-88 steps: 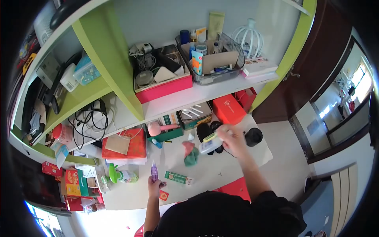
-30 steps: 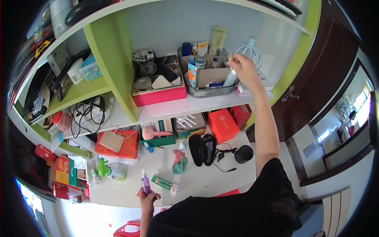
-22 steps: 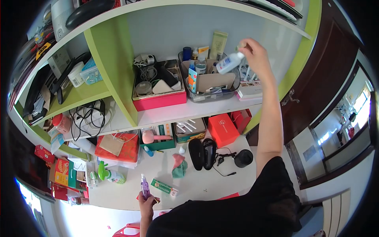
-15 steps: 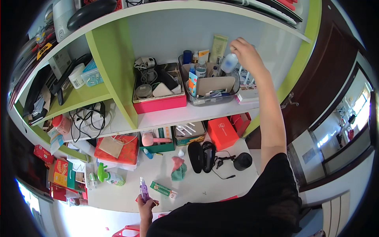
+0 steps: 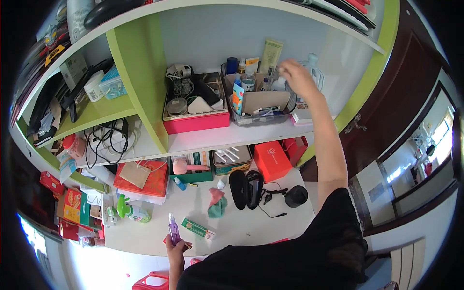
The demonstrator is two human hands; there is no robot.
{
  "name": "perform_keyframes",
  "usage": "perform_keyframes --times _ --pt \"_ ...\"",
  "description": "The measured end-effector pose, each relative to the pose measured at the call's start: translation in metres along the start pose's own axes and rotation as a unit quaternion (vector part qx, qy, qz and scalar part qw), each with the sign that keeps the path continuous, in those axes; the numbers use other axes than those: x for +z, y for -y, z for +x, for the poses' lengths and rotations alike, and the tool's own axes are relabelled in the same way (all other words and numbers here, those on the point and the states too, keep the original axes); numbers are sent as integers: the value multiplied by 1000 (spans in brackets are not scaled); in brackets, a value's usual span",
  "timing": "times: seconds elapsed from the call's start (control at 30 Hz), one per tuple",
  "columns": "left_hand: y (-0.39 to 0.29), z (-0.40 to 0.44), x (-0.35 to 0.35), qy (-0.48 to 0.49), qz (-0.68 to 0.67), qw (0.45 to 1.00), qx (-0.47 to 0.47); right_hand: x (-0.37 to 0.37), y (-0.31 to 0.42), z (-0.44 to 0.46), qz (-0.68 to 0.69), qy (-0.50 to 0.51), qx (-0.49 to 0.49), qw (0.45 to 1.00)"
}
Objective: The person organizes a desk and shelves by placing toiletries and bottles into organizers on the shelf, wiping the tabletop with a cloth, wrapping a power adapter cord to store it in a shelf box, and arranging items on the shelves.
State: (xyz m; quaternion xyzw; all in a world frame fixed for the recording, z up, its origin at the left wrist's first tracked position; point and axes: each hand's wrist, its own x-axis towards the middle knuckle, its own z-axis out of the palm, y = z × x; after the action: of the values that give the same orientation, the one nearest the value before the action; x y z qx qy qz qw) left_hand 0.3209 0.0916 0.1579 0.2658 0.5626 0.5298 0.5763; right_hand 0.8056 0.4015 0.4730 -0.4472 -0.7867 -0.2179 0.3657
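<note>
My left hand (image 5: 176, 245) is closed around a small purple spray bottle (image 5: 173, 229), held upright at the table's front edge. Beside it on the table lies a green and white box (image 5: 197, 228). My right hand (image 5: 296, 76) is raised at the right rear of the grey wire basket (image 5: 263, 119) on the shelf. A white bottle (image 5: 278, 84) stands low in the basket just under its fingers; whether they still grip it cannot be made out. Bottles and tubes, among them a blue and orange tube (image 5: 237, 99), fill the basket.
Left of the basket is a pink box (image 5: 198, 123) with cables. On the table (image 5: 159, 237) are a green spray bottle (image 5: 133, 210), a pink and green cloth (image 5: 217, 203), an open black case (image 5: 246, 189), a red box (image 5: 272, 161) and a black cylinder (image 5: 296, 196).
My right hand carried the white bottle from above the table up to the shelf, lifted it over the basket, and lowered it into the back right part. My left hand kept the purple bottle.
</note>
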Motion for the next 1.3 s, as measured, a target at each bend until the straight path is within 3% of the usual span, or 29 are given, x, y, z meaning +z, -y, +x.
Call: perform_keyframes --times 0.1,0.2,0.3,0.4,0.53,0.63,0.73,0.8,0.83,0.9,0.97,1.0,1.03,1.07,1.2,1.23,1.3 --pt "-6 -3 3 -5 9 1000 0 -34 45 7 184 -84 152 968" --pt "-5 -2 5 5 3 1000 2 -61 64 2 175 107 157 966" --pt "-15 -3 11 34 11 999 0 -41 53 -9 137 305 119 935" --pt "-30 -4 26 67 11 998 -4 -28 59 -13 167 353 168 905" --pt "-45 -3 42 125 -7 992 -22 -5 66 -12 166 294 82 938" --pt "-57 0 52 169 -10 985 -28 4 80 -5 28 311 43 949" --pt "-63 2 64 217 -36 975 -41 3 89 -6 89 229 39 969" --pt "-72 3 73 258 -62 962 -64 -18 105 -10 166 175 111 964" --pt "-73 8 75 304 -69 949 -48 -31 118 -15 203 149 147 956" --pt "-89 3 97 292 -88 952 -39 -55 151 -42 340 109 275 893" --pt "-109 0 128 276 -106 955 -6 -53 181 -88 405 247 248 844" --pt "-118 -2 145 264 -115 957 20 -35 202 -113 406 281 151 856" --pt "-125 -1 160 253 -120 959 45 -35 233 -120 404 372 194 813" --pt "-124 7 169 262 -124 955 65 -22 253 -134 434 385 180 794" --pt "-131 15 198 264 -152 949 83 -2 275 -150 492 302 381 722" --pt "-132 17 201 269 -161 947 69 2 272 -152 527 264 396 704" --pt "-133 18 206 287 -181 940 43 2 272 -154 523 249 378 722"
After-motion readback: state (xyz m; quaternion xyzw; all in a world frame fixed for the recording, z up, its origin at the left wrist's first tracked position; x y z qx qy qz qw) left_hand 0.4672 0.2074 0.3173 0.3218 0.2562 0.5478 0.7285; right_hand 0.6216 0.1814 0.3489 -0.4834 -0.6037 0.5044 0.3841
